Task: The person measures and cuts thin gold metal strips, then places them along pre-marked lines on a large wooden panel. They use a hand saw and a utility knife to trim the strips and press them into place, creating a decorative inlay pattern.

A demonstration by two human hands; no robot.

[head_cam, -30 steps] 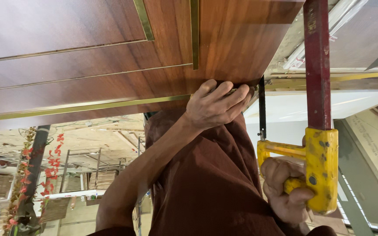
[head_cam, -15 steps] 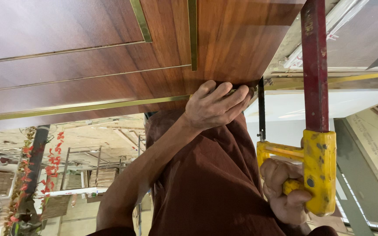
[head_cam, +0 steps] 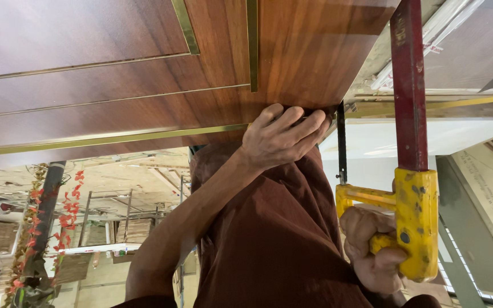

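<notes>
Hacksaw point(head_cam: 409, 171): red frame, yellow handle, thin blade point(head_cam: 341, 142) meeting corner of wooden panel point(head_cam: 144, 85). Right hand point(head_cam: 372, 254) grip clamped on handle, just right of panel. Left hand point(head_cam: 283, 137) grip closed over panel corner beside blade. Saw likely light, rigid; blade thin, brittle. No packages or labels legible.

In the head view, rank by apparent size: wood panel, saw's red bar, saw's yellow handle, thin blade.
1. Wood panel
2. Red bar
3. Yellow handle, nearer the camera, so its true rank against the bar is unsure
4. Blade
</notes>
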